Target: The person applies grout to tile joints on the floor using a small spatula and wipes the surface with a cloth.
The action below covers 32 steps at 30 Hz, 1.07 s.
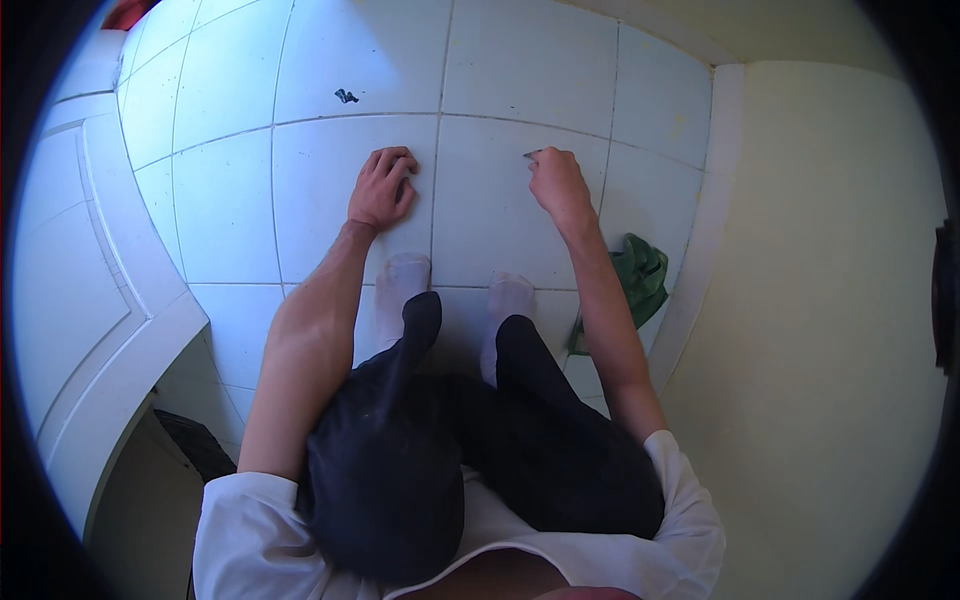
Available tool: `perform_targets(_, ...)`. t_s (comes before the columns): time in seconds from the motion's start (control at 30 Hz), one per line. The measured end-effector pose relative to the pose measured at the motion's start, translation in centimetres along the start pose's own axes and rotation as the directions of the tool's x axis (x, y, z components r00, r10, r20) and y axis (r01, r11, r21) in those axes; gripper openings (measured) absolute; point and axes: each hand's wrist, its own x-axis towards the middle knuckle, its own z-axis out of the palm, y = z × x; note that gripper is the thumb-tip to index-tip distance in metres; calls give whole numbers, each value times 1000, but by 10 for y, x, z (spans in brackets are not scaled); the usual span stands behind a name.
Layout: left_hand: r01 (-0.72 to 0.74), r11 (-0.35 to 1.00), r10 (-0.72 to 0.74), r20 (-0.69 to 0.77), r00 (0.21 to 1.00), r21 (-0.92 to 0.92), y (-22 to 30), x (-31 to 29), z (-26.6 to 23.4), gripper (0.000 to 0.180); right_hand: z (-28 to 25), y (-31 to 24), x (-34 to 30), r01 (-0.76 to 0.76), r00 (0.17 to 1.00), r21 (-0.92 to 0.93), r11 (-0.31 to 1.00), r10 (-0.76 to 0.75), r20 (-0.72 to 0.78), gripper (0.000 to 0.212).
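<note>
I squat on a white tiled floor (350,200), both arms stretched forward. My left hand (382,190) is over a tile with its fingers bent and its thumb apart; nothing shows in it. Pinched in my closed right hand (559,184) is a small, thin, dark pointed piece (532,155); only its tip sticks out to the left, too little to tell its kind. Beyond my left hand lies a small crumpled dark scrap (346,96) on the floor.
A green plastic bag or cloth (640,275) lies right of my right forearm, by the wall (820,250). An open white panelled door (85,270) stands at the left. A dark flat thing (195,443) is beside its lower edge. Something red (128,13) shows at the far left.
</note>
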Motion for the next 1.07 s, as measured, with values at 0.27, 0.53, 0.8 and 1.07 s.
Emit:
perform_targets(0.27, -19, 1000, 19, -11, 1000, -24, 1, 1, 0, 30, 1, -4, 4, 48, 995, -20, 999, -50, -88, 25)
perform_targets(0.53, -19, 999, 19, -9, 1000, -38, 1, 2, -2, 29, 9, -9, 2, 132, 975, -35, 991, -136, -176, 23)
perform_targets(0.8, -15, 999, 15, 3, 1000, -28, 3, 2, -3, 28, 29, 14, -1, 266, 919, 29, 964, -244, -308, 19)
perform_targets(1.07, -23, 999, 23, 8, 1000, -36, 4, 3, -1, 28, 18, 4, -1, 130, 979, 18, 991, -126, -159, 21)
